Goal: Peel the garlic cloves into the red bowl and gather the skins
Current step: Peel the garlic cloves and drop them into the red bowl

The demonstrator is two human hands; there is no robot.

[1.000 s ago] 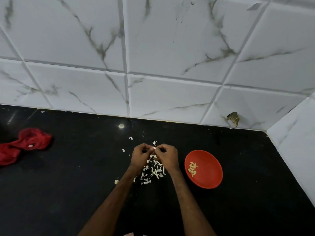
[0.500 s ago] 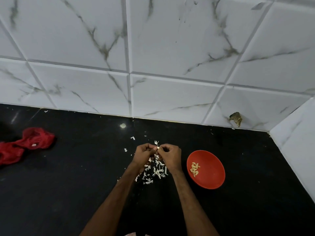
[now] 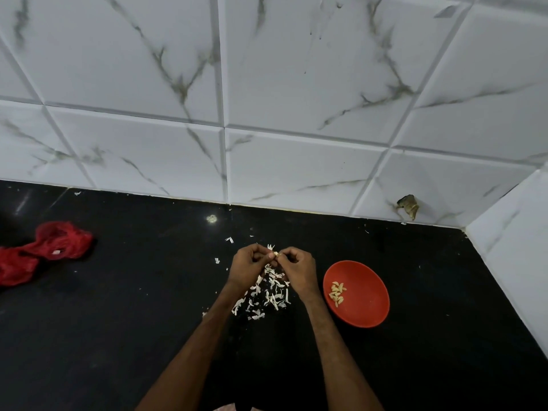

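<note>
The step in hand is the peeling of one garlic clove (image 3: 275, 254). The left hand (image 3: 250, 264) and the right hand (image 3: 298, 266) meet above the black counter (image 3: 133, 321), both with curled fingers, and each pinches one end of this small clove between the fingertips. How much skin is left on it is too small to tell. Under the hands lies a loose pile of white skins (image 3: 268, 295), with some single flakes scattered near it. The red bowl (image 3: 367, 307) stands just to the right of the right hand and already holds several peeled cloves (image 3: 337, 293).

I think the next move calls for pulling off the last skin, then carrying the clove to the bowl; gathering the skins is not yet begun.

Compared with one second ago, almost nothing has changed: the hands have stayed joined over the pile, the right one moved only slightly outward, and the bowl has not moved
</note>
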